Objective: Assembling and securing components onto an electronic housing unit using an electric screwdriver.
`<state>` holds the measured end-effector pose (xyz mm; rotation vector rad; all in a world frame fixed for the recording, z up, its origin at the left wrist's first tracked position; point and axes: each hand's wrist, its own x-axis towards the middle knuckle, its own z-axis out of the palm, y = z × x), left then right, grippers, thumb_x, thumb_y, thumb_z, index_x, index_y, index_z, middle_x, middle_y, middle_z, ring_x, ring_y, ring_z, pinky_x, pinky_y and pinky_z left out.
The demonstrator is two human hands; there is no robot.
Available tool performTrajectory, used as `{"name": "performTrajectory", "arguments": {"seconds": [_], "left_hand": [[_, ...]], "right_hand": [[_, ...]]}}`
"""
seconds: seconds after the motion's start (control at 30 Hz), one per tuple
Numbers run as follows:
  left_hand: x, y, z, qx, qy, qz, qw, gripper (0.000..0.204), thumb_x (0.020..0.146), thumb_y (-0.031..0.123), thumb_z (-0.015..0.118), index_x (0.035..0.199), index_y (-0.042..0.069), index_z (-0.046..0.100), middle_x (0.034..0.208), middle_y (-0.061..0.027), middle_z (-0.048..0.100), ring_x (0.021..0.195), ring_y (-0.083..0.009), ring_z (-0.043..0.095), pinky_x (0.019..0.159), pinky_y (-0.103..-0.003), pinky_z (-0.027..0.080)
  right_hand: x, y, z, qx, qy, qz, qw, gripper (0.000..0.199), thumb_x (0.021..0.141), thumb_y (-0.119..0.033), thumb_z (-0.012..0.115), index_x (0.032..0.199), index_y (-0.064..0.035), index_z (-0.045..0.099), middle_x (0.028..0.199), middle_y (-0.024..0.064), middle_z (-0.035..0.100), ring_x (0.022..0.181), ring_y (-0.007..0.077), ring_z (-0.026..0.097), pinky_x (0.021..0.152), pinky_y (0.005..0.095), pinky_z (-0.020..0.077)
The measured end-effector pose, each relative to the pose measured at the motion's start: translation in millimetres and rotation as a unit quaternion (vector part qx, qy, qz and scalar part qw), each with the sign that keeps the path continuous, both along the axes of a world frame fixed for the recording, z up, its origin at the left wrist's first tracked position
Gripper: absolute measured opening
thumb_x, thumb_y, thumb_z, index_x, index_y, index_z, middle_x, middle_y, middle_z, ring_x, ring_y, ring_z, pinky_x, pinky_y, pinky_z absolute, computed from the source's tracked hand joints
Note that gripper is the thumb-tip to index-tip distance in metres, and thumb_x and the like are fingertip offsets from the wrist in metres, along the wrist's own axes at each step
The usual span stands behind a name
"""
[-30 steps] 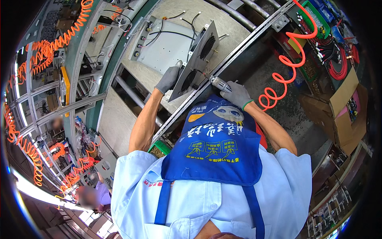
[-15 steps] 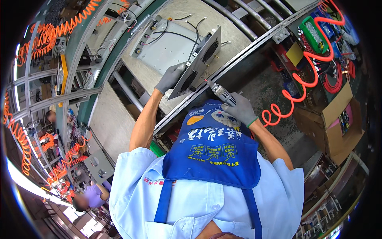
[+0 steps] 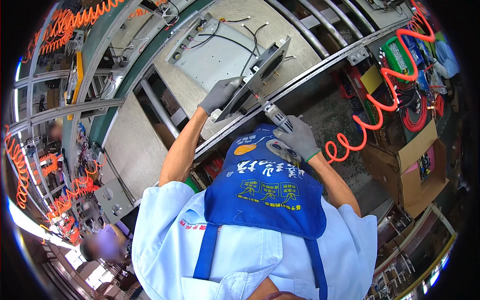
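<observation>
My gloved left hand [image 3: 222, 96] grips the near left end of a grey metal panel [image 3: 283, 50] and holds it tilted up on edge. Black round fans sit on the panel's near face. In my gloved right hand [image 3: 299, 138] is a silver pneumatic screwdriver [image 3: 276, 116]. Its thin bit points at the panel, and its tip appears to meet the near face; contact is too small to confirm. Behind the panel lies an open grey metal chassis [image 3: 220, 56] with loose black cables [image 3: 250, 42] and connectors along its left side.
A red coiled air hose [image 3: 372, 117] hangs at the right. Beyond it are a green bin [image 3: 396, 54] of small parts and an open cardboard box [image 3: 425, 167]. Metal rollers [image 3: 320, 22] flank the work board. Another person [image 3: 107, 242] is at far lower left.
The screwdriver has moved up and slightly left, bringing its bit closer to the panel. The panel leans over more in my left hand. The whole view has shifted slightly.
</observation>
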<state>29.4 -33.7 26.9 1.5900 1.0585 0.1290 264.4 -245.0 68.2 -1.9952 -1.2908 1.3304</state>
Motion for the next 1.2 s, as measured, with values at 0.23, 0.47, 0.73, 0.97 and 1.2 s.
{"name": "performTrajectory", "arguments": {"seconds": [0.23, 0.47, 0.73, 0.97, 1.2], "left_hand": [[0, 1, 1, 0.000, -0.024, -0.006, 1.000, 0.049, 0.101, 0.039, 0.044, 0.128, 0.002, 0.060, 0.115, -0.0153, 0.068, 0.103, -0.0205, 0.061, 0.094, -0.032, 0.044], [-6, 2, -4, 0.011, -0.032, -0.014, 0.999, 0.047, 0.098, 0.036, 0.044, 0.129, 0.004, 0.060, 0.116, -0.0153, 0.067, 0.104, -0.0233, 0.063, 0.096, -0.032, 0.044], [-8, 1, 3, -0.009, -0.031, -0.015, 0.999, 0.046, 0.100, 0.033, 0.041, 0.130, 0.002, 0.058, 0.118, -0.0154, 0.066, 0.106, -0.0205, 0.060, 0.097, -0.032, 0.043], [-9, 0, 3, 0.006, -0.032, -0.014, 0.999, 0.047, 0.099, 0.033, 0.041, 0.130, 0.002, 0.059, 0.116, -0.0185, 0.067, 0.104, -0.0242, 0.062, 0.096, -0.033, 0.044], [-9, -1, -1, 0.004, -0.040, -0.006, 0.999, 0.047, 0.099, 0.033, 0.042, 0.129, 0.002, 0.059, 0.115, -0.0180, 0.067, 0.104, -0.0241, 0.063, 0.095, -0.033, 0.044]], "right_hand": [[3, -3, 7, -0.016, 0.002, 0.003, 1.000, 0.042, 0.074, -0.037, 0.075, 0.098, -0.0047, 0.062, 0.088, 0.0184, 0.066, 0.082, 0.0350, 0.065, 0.072, 0.0436, 0.0494], [-4, -3, 13, 0.005, 0.018, -0.025, 1.000, 0.042, 0.073, -0.034, 0.077, 0.099, -0.0040, 0.062, 0.082, 0.0172, 0.066, 0.075, 0.0308, 0.066, 0.069, 0.0415, 0.0500], [-4, 1, 7, 0.005, 0.055, -0.012, 0.998, 0.037, 0.076, -0.032, 0.073, 0.095, -0.0015, 0.064, 0.080, 0.0181, 0.066, 0.072, 0.0301, 0.066, 0.067, 0.0405, 0.0499], [-4, 5, 3, 0.000, 0.024, -0.007, 1.000, 0.037, 0.077, -0.032, 0.073, 0.095, -0.0012, 0.064, 0.076, 0.0168, 0.064, 0.068, 0.0268, 0.064, 0.065, 0.0388, 0.0492], [-7, 8, 9, 0.004, 0.010, -0.011, 1.000, 0.037, 0.078, -0.032, 0.072, 0.097, -0.0012, 0.064, 0.077, 0.0163, 0.064, 0.066, 0.0247, 0.063, 0.064, 0.0379, 0.0490]]}}
